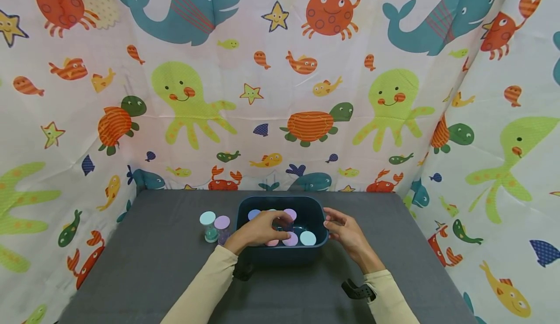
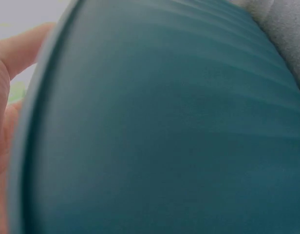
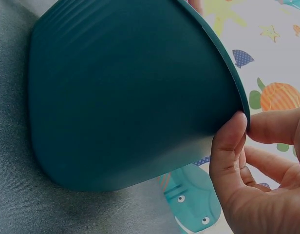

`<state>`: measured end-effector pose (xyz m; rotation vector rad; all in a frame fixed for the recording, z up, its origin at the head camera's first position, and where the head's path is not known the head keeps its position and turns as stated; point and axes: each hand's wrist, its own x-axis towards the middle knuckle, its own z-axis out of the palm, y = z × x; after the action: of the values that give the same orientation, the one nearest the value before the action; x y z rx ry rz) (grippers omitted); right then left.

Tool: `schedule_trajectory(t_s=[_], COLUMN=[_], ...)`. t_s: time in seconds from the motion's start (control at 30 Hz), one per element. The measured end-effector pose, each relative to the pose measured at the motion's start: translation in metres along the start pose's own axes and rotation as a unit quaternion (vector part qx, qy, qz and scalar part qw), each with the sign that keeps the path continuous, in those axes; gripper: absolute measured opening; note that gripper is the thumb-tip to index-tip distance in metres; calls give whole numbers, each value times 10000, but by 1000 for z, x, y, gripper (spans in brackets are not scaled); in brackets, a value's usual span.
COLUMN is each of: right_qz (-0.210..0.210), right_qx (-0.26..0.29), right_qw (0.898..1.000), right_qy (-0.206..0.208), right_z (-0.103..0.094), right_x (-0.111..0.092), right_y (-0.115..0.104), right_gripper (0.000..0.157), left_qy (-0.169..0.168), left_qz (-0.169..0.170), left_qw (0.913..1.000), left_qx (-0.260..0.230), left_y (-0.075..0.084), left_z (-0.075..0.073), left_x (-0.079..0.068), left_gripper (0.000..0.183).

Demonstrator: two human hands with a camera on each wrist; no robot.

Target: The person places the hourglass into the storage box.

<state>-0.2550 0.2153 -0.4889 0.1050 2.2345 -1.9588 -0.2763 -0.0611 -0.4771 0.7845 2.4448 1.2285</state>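
Note:
A dark blue-teal plastic bin [image 1: 284, 255] holds several small jars with pastel lids. Over it reaches my left hand [image 1: 262, 228], its thumb and forefinger apart and curved. In the gap between them a purple jar [image 1: 286, 225] shows; whether the fingers grip it I cannot tell. The thumb overlaps a lilac lid [image 1: 290, 239] at the near side. At the bin's right end, my right hand [image 1: 347, 234] pinches the rim, thumb outside against the wall, as the right wrist view shows. In the left wrist view the bin wall [image 2: 155, 122] hides most of the left hand.
Left of the bin, a jar with a pale mint lid [image 1: 207, 218] and one with a purple lid [image 1: 222, 222] stand close together on the grey-covered table [image 1: 166, 265]. Inside the bin, a white lid [image 1: 308, 238] sits at the front right. A patterned curtain [image 1: 262, 110] hangs behind.

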Motion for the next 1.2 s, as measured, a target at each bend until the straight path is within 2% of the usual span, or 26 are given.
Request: schedule_trajectory(t_s=[0.13, 0.37, 0.6, 0.83, 1.0, 1.2], right_qz=[-16, -5, 3, -30, -96, -51], right_qx=[42, 55, 77, 127, 220, 259], right_qw=[10000, 10000, 10000, 9998, 9995, 9995], right_qy=[-21, -50, -40, -116, -199, -189], right_z=[0, -1, -1, -1, -3, -4], right_x=[0, 1, 0, 2, 3, 3], right_y=[1, 1, 2, 3, 4, 4], right_gripper=[44, 45, 45, 45, 45, 44], left_qy=[237, 762, 1396, 1991, 2463, 2998], left_qz=[105, 110, 89, 124, 136, -14], left_qw=[9995, 9970, 9901, 9797, 9689, 9540], left_qx=[-172, -120, -127, -213, -167, -90], left_y=[3, 5, 5, -10, -26, -41], left_z=[-7, -19, -33, -46, -54, -61], left_x=[-9, -28, -52, -73, -83, -97], left_gripper=[40, 39, 33, 30, 31, 28])
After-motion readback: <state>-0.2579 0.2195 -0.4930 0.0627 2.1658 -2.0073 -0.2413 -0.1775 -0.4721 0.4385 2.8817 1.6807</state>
